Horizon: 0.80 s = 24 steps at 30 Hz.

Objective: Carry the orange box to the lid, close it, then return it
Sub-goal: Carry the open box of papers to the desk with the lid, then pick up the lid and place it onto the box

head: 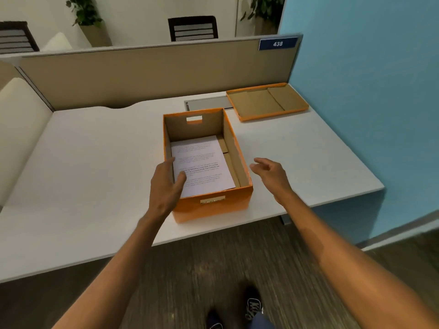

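Two bare hands reach out over a white tabletop (95, 162). The left hand (166, 184) curls over the near-left wall of an open orange box (213, 207), thumb inside; whether it grips firmly is hard to tell. The right hand (270, 173) hovers spread and empty just beside the box's right wall, likely readying a two-handed lift. A printed sheet (202, 165) lies inside. Farther, beyond the right hand, the orange lid (267, 102) rests upside down.

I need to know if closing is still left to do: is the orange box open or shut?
Open. The orange box has no lid on, with paper visible inside; its lid lies upturned apart on the desk.
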Tool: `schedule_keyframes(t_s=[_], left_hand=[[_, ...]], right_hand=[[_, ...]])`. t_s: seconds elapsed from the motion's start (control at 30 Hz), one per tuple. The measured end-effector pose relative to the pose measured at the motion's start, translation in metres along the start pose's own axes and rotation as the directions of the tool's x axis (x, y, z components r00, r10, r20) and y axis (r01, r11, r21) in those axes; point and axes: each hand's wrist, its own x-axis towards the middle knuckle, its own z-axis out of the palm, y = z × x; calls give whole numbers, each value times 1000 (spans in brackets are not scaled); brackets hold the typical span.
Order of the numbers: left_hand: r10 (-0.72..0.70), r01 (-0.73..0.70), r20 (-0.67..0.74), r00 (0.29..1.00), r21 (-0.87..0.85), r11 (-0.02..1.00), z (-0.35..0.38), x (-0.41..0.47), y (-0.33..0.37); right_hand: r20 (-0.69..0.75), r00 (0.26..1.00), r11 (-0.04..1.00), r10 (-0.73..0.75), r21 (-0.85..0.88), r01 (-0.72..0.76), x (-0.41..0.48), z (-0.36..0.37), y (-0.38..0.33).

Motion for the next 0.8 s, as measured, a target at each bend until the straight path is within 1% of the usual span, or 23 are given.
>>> schedule_keyframes(t_s=[0.17,0.3,0.43,0.57,0.8], left_hand=[[119,-120,49,992,10,993,28,12,39],[181,-180,112,977,-23,983,59,19,75],[203,-194,143,969,-77,978,97,30,110],[224,-215,156,962,-76,974,139,48,141],[177,-171,129,976,-52,984,205,73,187]], right_hand=[[-18,994,989,-108,-108,105,9,-27,-2],[-35,986,978,-161,-138,155,23,-57,1],[-36,986,979,-165,-128,159,49,-96,12],[-51,983,976,-176,-140,168,84,-139,22],[-6,975,961,-224,-170,220,150,-203,36]])
